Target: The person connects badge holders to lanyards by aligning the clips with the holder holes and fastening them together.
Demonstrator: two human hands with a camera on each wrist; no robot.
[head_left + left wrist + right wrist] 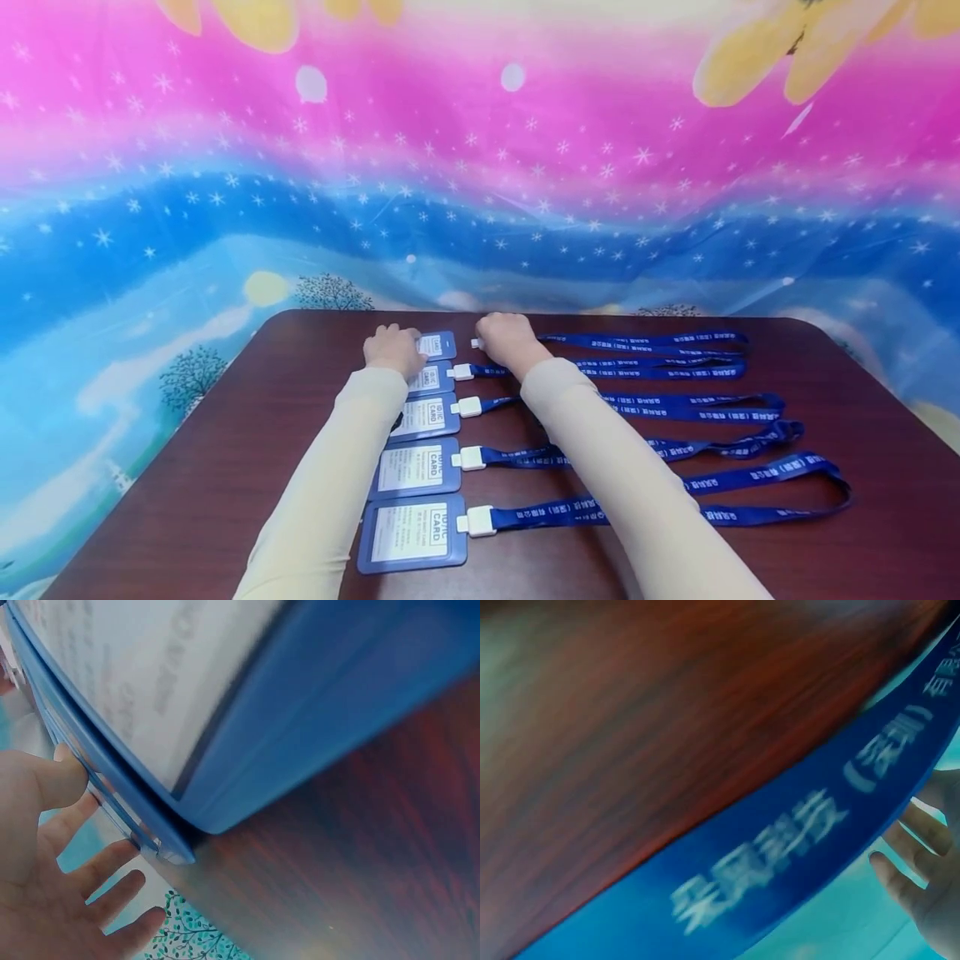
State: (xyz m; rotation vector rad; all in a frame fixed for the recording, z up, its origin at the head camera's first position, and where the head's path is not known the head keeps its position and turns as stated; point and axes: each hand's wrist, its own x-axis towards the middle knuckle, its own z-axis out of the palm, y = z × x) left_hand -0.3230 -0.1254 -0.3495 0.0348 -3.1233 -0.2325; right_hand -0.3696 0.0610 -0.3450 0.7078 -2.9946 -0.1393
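Note:
My left hand (393, 348) is at the farthest blue card holder (444, 345) in the head view. In the left wrist view, its thumb and finger pinch the edge of that holder (124, 814), while the other fingers spread apart. To the right, my right hand (510, 340) grips the farthest blue lanyard (645, 340) near its end, and a small white clip (476, 342) pokes out at the hand's left. White lettering runs along the lanyard strap (780, 847) in the right wrist view, where only part of the hand shows. A gap separates this clip from the farthest holder.
Several more card holders (412, 533) lie in a column toward the near side, each joined by a white clip (482, 521) to a blue lanyard (772, 475) stretching right. The dark wooden table (225, 467) ends at a colourful patterned cloth (465, 167).

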